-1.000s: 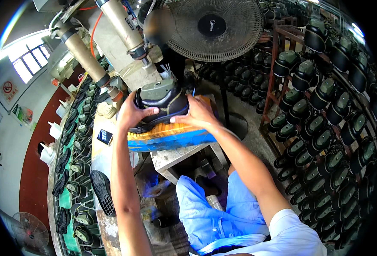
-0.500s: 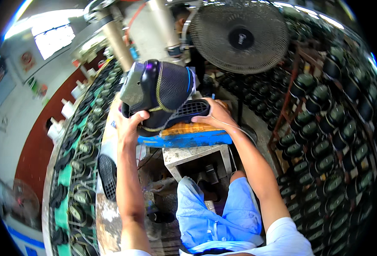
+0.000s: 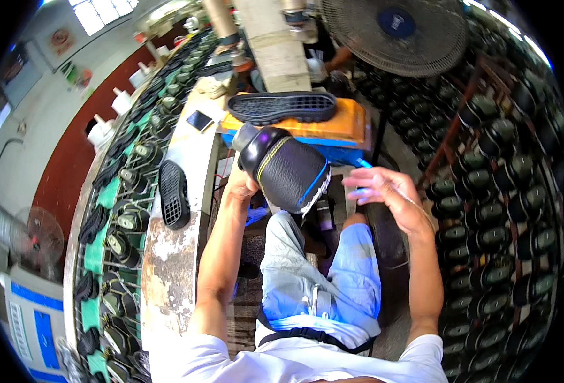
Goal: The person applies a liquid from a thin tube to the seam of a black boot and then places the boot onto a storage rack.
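My left hand (image 3: 242, 182) grips a black shoe upper (image 3: 291, 167), stretched over a last, with yellow stitching and a blue line along it. Its rough pale edge points toward my right hand. Most of the left fingers are hidden behind the upper. To the right, apart from the upper, my right hand (image 3: 390, 196) holds nothing, its fingers stretched out. A small bright blue bit beside those fingertips is too unclear to name. Beyond the upper, a black shoe sole (image 3: 282, 107) lies on an orange-topped blue stand (image 3: 352, 121).
Another black sole (image 3: 175, 195) and a phone (image 3: 199, 120) lie on the worn bench (image 3: 167, 262) at left. A conveyor (image 3: 94, 258) carries shoe parts beyond it. A large fan (image 3: 397, 48) stands ahead; racks of shoes (image 3: 486, 236) fill the right. Someone works at the back.
The sole now lies on the stand, out of my right hand, which has moved right and nearer. My left hand has brought the upper nearer, turned over. The view has shifted.
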### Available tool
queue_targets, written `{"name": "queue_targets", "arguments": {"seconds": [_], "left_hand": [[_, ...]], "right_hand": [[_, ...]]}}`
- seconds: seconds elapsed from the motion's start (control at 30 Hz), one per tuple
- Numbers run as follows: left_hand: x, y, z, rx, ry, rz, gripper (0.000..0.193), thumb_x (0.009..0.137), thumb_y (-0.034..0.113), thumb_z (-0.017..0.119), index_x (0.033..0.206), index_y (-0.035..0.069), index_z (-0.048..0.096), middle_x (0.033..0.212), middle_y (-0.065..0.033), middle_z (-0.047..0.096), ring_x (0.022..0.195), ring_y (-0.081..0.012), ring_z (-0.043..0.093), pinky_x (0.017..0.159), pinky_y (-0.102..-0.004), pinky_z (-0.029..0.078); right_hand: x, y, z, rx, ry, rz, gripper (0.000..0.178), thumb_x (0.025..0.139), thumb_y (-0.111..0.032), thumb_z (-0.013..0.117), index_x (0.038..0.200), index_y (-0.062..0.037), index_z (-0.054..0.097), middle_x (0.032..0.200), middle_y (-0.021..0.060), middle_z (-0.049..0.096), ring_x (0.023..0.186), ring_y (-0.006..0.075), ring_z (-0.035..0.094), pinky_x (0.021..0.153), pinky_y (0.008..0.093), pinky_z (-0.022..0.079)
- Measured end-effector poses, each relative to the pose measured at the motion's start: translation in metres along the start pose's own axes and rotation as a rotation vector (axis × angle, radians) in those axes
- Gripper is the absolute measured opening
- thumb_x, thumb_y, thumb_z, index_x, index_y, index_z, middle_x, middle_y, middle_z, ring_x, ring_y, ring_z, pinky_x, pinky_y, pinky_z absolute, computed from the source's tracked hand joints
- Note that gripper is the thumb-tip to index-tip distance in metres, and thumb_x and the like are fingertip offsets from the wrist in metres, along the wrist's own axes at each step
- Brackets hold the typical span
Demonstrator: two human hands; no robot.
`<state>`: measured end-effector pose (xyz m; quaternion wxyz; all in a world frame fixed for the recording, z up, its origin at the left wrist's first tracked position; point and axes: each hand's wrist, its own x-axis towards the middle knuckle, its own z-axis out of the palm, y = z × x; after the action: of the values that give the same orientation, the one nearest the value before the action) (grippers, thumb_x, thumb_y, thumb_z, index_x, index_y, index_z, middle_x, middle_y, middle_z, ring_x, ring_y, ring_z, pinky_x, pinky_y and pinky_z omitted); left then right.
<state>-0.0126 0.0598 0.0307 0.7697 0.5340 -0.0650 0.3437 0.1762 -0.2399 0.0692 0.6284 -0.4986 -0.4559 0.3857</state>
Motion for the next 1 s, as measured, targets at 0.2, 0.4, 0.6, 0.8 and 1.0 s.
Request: {"name": "queue_targets", "arguments": {"seconds": [0.2, 0.4, 0.6, 0.8, 1.0], "left_hand": [[0.045, -0.046, 0.100, -0.052, -0.379, 0.191, 0.022, 0.090, 0.005, 0.072, 0.110, 0.001, 0.065, 0.106, -0.0145, 0.067, 0.108, -0.0303, 0.064, 0.104, -0.0450, 0.050], [0.118, -0.011, 0.196, 0.461, -1.231, 0.258, 0.052, 0.080, 0.041, 0.085, 0.110, 0.000, 0.074, 0.110, -0.0173, 0.074, 0.108, -0.0341, 0.072, 0.121, -0.0661, 0.030], [0.162, 0.012, 0.285, 0.998, -1.272, 0.534, 0.081, 0.057, 0.029, 0.091, 0.136, 0.018, 0.073, 0.164, -0.0122, 0.046, 0.155, -0.0448, 0.032, 0.127, -0.0606, 0.024], [0.228, -0.041, 0.320, 0.606, -0.565, 0.287, 0.052, 0.102, 0.032, 0.069, 0.141, -0.002, 0.062, 0.133, -0.0186, 0.070, 0.126, -0.0236, 0.064, 0.107, -0.0396, 0.049], [0.356, -0.157, 0.435, 0.994, -0.217, 0.374, 0.074, 0.091, 0.062, 0.069, 0.124, -0.005, 0.067, 0.112, -0.0267, 0.075, 0.111, -0.0406, 0.072, 0.098, -0.0466, 0.053]], "right_hand": [[-0.061, 0.011, -0.003, 0.350, -0.155, 0.102, 0.082, 0.109, -0.058, 0.045, 0.152, 0.0115, 0.042, 0.146, 0.0292, 0.059, 0.129, 0.0398, 0.065, 0.107, 0.0468, 0.054], [-0.096, 0.030, -0.001, 0.634, -0.020, -0.027, 0.091, 0.097, -0.059, 0.067, 0.160, -0.0011, 0.037, 0.145, 0.0085, 0.060, 0.129, 0.0184, 0.061, 0.107, 0.0368, 0.050], [-0.083, 0.009, -0.047, 0.503, 0.202, -0.422, 0.105, 0.087, -0.045, 0.086, 0.164, -0.0024, 0.029, 0.157, 0.0120, 0.050, 0.145, 0.0233, 0.047, 0.121, 0.0407, 0.038], [0.036, -0.076, -0.171, 0.559, 0.401, -0.759, 0.060, 0.099, -0.029, 0.075, 0.147, -0.0049, 0.050, 0.138, 0.0072, 0.065, 0.127, 0.0200, 0.063, 0.113, 0.0410, 0.048], [0.075, -0.082, -0.275, 0.559, 0.699, -0.828, 0.073, 0.100, -0.048, 0.070, 0.151, -0.0009, 0.046, 0.156, 0.0145, 0.050, 0.152, 0.0294, 0.039, 0.125, 0.0544, 0.037]]}}
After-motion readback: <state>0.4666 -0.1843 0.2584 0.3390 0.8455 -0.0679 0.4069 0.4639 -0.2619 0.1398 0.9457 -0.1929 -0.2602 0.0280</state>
